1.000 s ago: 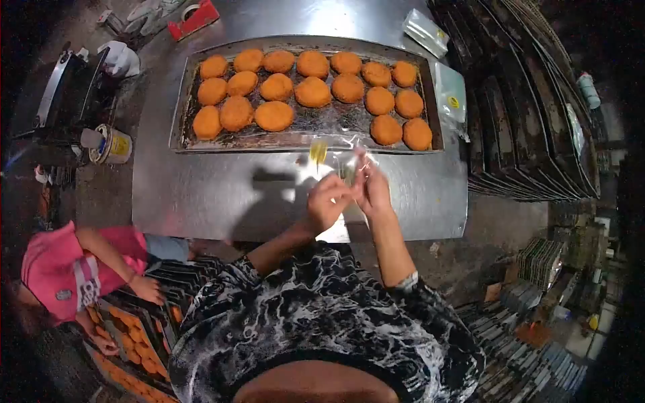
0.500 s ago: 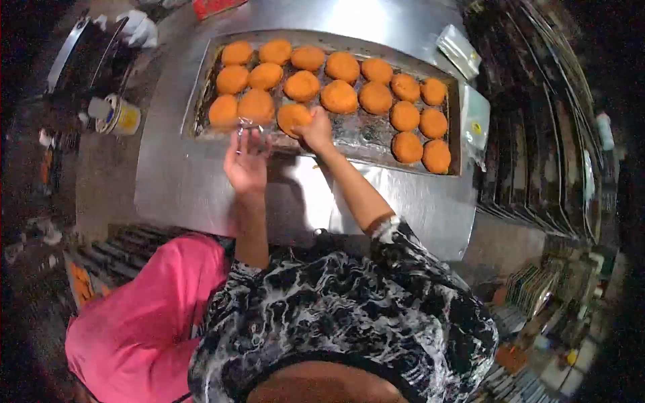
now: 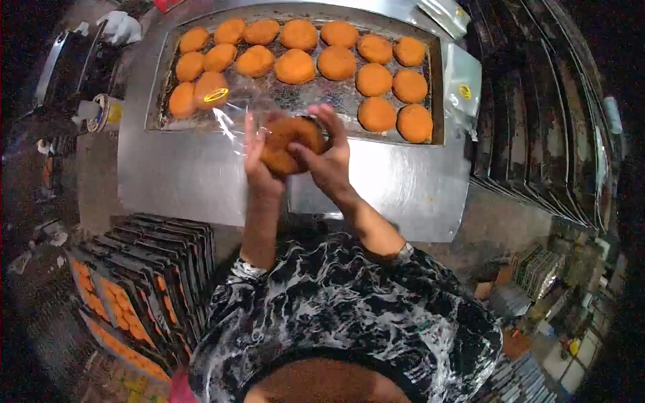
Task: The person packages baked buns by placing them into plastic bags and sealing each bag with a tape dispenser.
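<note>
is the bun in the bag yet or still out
Cannot tell for sure: both hands, left hand and right hand, hold the bun at the clear bag.

Both forearms reach forward and converge, wrists raised in front of the chest. The left hand (image 3: pixel 259 158) stands upright, fingers straight and extended. The right hand (image 3: pixel 329 158) faces it, fingers curled, thumb pointing toward the left palm.

Stacked dark trays (image 3: pixel 537 114) stand at three o'clock; a tape roll (image 3: pixel 107 113) at ten; more trays (image 3: pixel 154 282) at eight.
</note>
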